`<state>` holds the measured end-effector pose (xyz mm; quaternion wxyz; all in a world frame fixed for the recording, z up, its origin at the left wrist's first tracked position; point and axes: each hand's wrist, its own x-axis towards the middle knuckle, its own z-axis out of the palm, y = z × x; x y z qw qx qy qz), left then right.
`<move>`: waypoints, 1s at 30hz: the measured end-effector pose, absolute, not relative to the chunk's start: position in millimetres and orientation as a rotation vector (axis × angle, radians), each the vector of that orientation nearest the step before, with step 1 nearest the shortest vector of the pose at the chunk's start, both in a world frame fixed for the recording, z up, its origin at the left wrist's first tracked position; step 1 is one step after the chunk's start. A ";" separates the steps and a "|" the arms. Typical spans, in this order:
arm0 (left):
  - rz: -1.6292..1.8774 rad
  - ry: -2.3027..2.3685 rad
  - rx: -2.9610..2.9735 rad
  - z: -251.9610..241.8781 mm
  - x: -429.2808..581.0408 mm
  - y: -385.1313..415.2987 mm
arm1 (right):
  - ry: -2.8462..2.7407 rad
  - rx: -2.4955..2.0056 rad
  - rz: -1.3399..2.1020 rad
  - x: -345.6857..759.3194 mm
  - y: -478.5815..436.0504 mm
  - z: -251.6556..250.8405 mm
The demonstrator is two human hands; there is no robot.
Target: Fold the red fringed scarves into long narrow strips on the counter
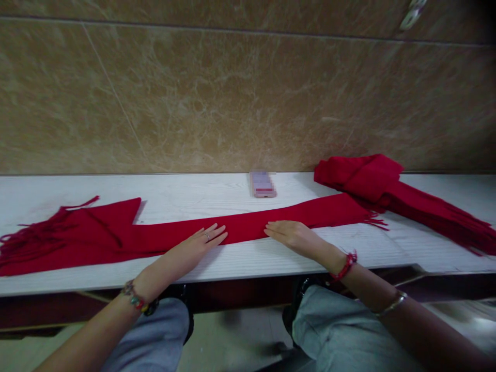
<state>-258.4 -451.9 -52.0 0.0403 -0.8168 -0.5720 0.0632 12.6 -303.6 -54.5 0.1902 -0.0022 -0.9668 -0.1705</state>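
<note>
A long red scarf (248, 222) lies stretched across the white bench top, folded into a narrow strip through its middle. Its left end spreads wider, with fringe at the far left. My left hand (199, 242) rests flat on the strip, fingers extended and slightly apart, a ring on one finger. My right hand (290, 235) touches the near edge of the strip, its fingers stretched out to the left. Neither hand grasps the cloth. A second red fringed scarf (360, 175) sits bunched at the right, against the strip's right end.
A phone (263, 184) lies on the white bench top (217, 194) near the wall, beyond the scarf. The brown marbled wall (232, 103) rises behind the bench. My legs (341, 325) are below the front edge.
</note>
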 end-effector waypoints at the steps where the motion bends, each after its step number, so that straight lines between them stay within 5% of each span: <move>1: 0.226 -1.786 -2.525 -53.9 -259.4 -451.4 | -2.742 -0.018 -0.448 13.7 -302.8 -56.5; 9: 0.354 -2.008 -2.517 -40.3 -246.9 -455.1 | -2.827 -0.278 0.007 9.1 -306.4 -61.4; 18: 0.010 -2.102 -2.244 -47.6 -219.7 -424.9 | -2.940 -0.605 0.087 -30.8 -335.0 -47.5; 30: 0.095 -2.259 -2.238 -44.7 -224.5 -430.8 | -2.721 -1.131 -0.498 81.2 -258.6 -63.6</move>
